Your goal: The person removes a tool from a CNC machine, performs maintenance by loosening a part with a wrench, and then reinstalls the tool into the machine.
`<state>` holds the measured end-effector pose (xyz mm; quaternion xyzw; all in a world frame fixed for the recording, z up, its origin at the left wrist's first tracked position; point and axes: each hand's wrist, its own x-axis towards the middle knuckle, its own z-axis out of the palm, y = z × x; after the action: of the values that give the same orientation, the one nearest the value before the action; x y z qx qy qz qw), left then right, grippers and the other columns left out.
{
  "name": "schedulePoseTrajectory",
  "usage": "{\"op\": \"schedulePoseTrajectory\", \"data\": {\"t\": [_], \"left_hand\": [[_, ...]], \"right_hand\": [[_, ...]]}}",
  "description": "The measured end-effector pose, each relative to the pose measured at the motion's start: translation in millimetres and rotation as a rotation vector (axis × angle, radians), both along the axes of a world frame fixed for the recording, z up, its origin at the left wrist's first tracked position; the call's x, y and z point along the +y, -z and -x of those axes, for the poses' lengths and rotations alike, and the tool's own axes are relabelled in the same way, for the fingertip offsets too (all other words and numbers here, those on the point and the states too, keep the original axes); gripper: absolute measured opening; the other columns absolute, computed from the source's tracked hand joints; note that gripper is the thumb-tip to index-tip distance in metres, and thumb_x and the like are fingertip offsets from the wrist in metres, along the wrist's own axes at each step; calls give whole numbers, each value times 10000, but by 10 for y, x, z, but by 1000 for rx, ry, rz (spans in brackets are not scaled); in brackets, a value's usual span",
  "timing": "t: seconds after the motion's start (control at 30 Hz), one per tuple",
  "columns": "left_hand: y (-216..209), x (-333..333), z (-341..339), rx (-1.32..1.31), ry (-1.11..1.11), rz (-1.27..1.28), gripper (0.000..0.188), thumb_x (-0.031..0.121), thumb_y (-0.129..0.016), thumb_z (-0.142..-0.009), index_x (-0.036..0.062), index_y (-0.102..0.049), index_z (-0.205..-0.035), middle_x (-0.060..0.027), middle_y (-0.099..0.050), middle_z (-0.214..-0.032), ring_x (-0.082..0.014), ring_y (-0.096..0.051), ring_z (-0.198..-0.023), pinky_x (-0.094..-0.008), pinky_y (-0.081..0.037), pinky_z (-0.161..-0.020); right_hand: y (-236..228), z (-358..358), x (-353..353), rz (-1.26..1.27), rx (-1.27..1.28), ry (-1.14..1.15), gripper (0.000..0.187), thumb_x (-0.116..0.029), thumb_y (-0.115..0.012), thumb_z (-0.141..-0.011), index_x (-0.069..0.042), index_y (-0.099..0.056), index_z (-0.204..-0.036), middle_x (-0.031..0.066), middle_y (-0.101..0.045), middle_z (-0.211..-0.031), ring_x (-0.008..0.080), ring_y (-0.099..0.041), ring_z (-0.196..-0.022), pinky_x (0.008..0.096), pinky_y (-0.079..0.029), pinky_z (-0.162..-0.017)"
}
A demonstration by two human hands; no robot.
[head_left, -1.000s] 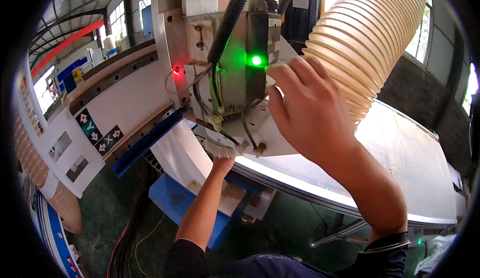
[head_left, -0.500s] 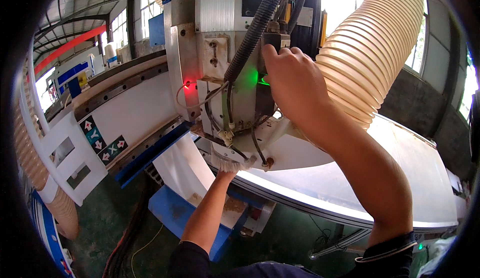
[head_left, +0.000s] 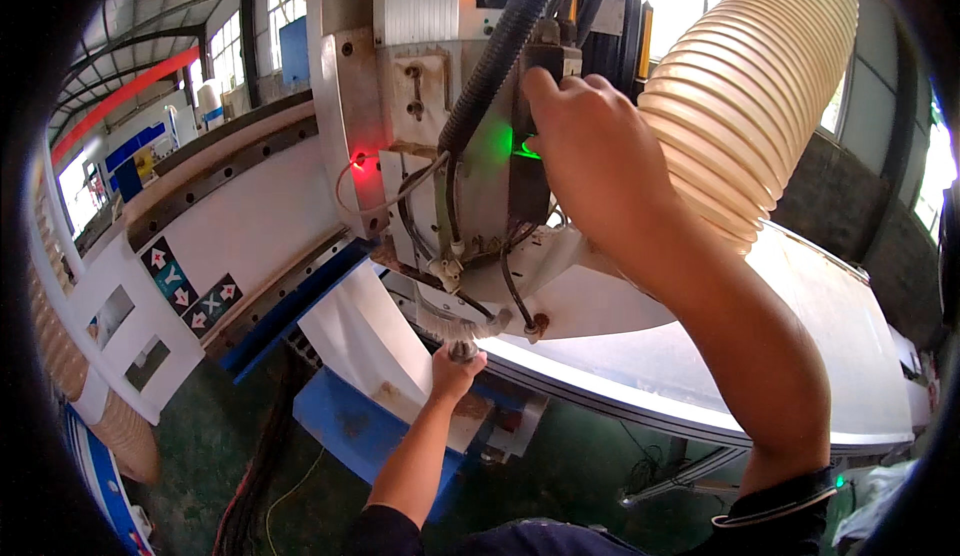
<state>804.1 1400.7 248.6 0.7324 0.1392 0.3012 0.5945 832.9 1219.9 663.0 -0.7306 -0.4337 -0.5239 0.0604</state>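
Your left hand [head_left: 452,378] is wrapped around a metal cylindrical part [head_left: 463,351] just below the bristle skirt [head_left: 450,330]; a loosened grip could drop it toward the floor [head_left: 590,476]. Your right hand [head_left: 595,141] bends over the black housing [head_left: 529,188], fingertips hidden, hold unclear; a slip might jog it.

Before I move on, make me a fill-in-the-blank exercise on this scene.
The metallic-looking piece is held in the person's ____.
The light beside the right hand glows ____.
The small light near the thin looped tube glows ____.
The large ribbed hose rises to the right hand's ____.

Missing words: left hand; green; red; right.
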Motion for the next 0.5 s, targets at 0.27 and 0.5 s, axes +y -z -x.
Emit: {"op": "schedulePoseTrajectory", "data": {"t": [0.27,0.5], "left_hand": [[285,-466,744,30,203,685,139,130,-730,-793,51,-627,-845,-49,-654,-797,-159,-648,-749,-306,-515,-734],[493,-671,1122,-168,169,1404,155,229,-665,-878,80,-651,-837,-95,-684,-844,-258,-681,-830,-435,-557,-889]], "right_hand": [[-16,0,62,15,-56,-218,210,-18,-627,-799,-1,-562,-998,182,-637,-863,360,-631,-843,437,-499,-759],[559,231,-193,59,-146,-483,218,-60,-640,-750,-26,-577,-956,145,-626,-879,324,-614,-849,416,-487,-766]]}}
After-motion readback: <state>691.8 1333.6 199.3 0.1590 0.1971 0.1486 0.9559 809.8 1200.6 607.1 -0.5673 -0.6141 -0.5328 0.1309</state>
